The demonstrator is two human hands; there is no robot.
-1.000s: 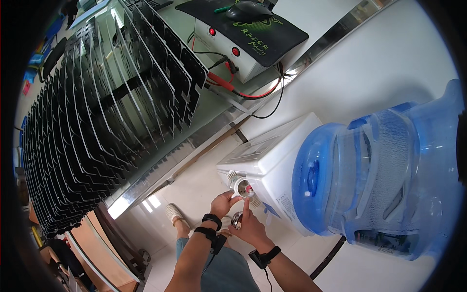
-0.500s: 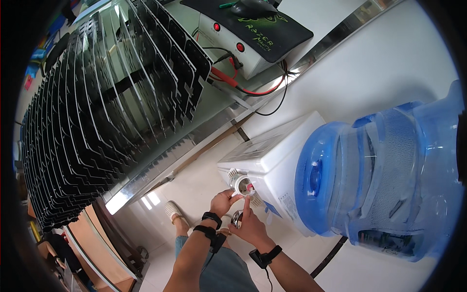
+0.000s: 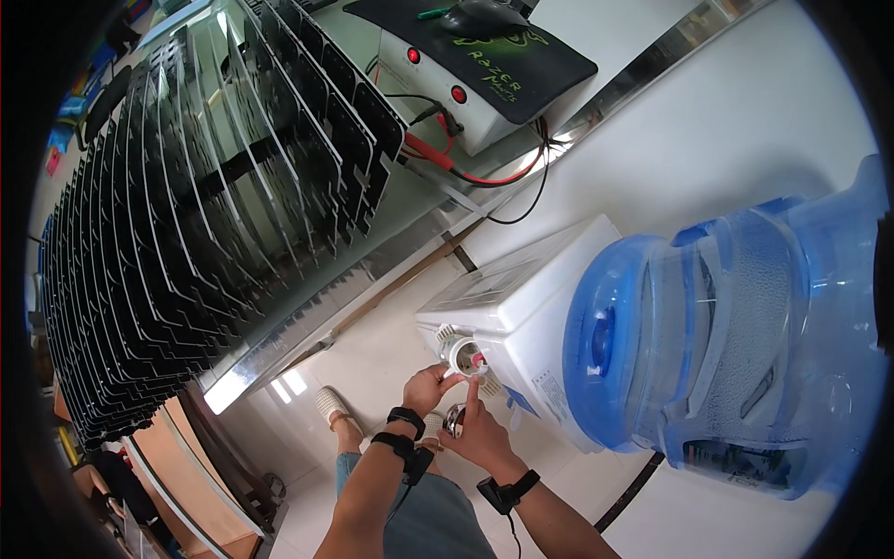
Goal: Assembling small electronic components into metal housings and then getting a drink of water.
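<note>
A white water dispenser (image 3: 521, 307) carries a big blue water bottle (image 3: 726, 326). On its front a round white tap (image 3: 463, 355) with a small red part sticks out. My left hand (image 3: 426, 387) touches the tap from the left side. My right hand (image 3: 477, 430) is wrapped around a small shiny metal cup (image 3: 454, 420) just under the tap, with its index finger raised up against the tap. Both wrists wear dark bands.
A long rack of dark upright plates (image 3: 186, 233) fills the left on a steel table (image 3: 307, 326). A white box with red buttons and red and black cables (image 3: 447, 112) sits behind, under a black mat (image 3: 484, 56). Pale tiled floor and my sandalled foot (image 3: 331, 405) lie below.
The hands stay at the tap with barely any shift; the view has drifted slightly, so the dispenser and bottle sit a little further right.
</note>
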